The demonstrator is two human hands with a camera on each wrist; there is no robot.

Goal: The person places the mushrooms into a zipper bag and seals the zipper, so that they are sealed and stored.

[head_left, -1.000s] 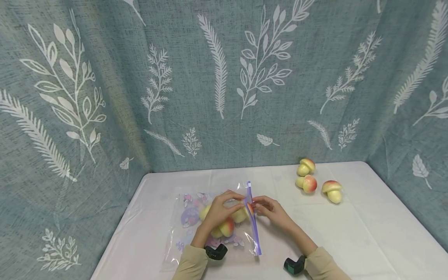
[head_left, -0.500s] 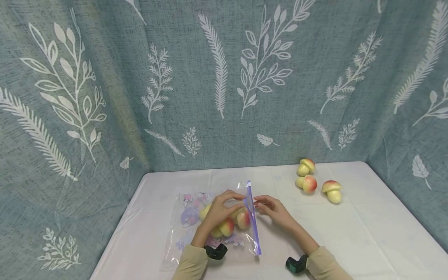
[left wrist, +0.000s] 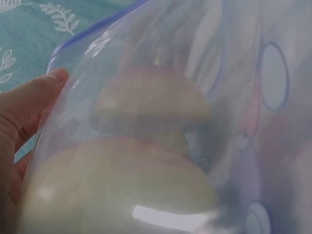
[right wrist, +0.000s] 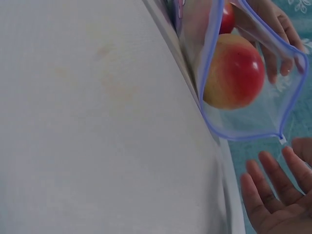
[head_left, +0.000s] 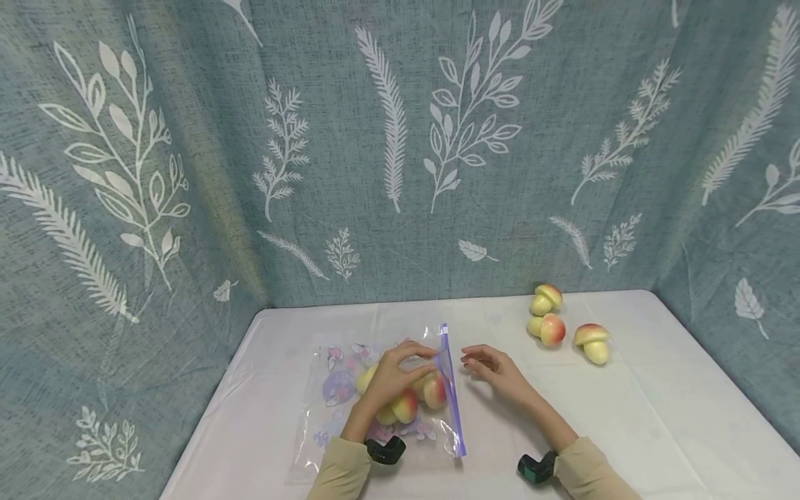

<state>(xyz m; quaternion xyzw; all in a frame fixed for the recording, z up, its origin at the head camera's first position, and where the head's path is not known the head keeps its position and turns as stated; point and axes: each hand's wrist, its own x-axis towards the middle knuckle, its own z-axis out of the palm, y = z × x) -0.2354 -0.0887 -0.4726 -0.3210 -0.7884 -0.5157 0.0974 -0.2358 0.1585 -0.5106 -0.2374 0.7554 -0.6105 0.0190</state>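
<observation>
A clear zip bag (head_left: 458,423) with a purple zip edge and floral print lies on the table, its mouth facing right. Several toy mushrooms (head_left: 405,405) with red-yellow caps are inside; one cap (right wrist: 239,70) shows close to the gaping mouth in the right wrist view. My left hand (head_left: 395,373) pinches the bag's upper layer near the zip edge, holding the mouth apart. Through the film, mushrooms look blurred in the left wrist view. Just right of the mouth, my right hand (head_left: 502,376) holds nothing, its fingers relaxed and apart from the bag.
Three more toy mushrooms (head_left: 550,329) rest on the white table (head_left: 656,389) at the back right. A blue-green curtain (head_left: 350,139) with white leaf print surrounds the table's back and sides. Black devices (head_left: 385,450) are worn at both wrists.
A mushroom at the bag's mouth has gone inside, let go by my right hand. That hand has drawn back slightly to the right; my left hand keeps its hold.
</observation>
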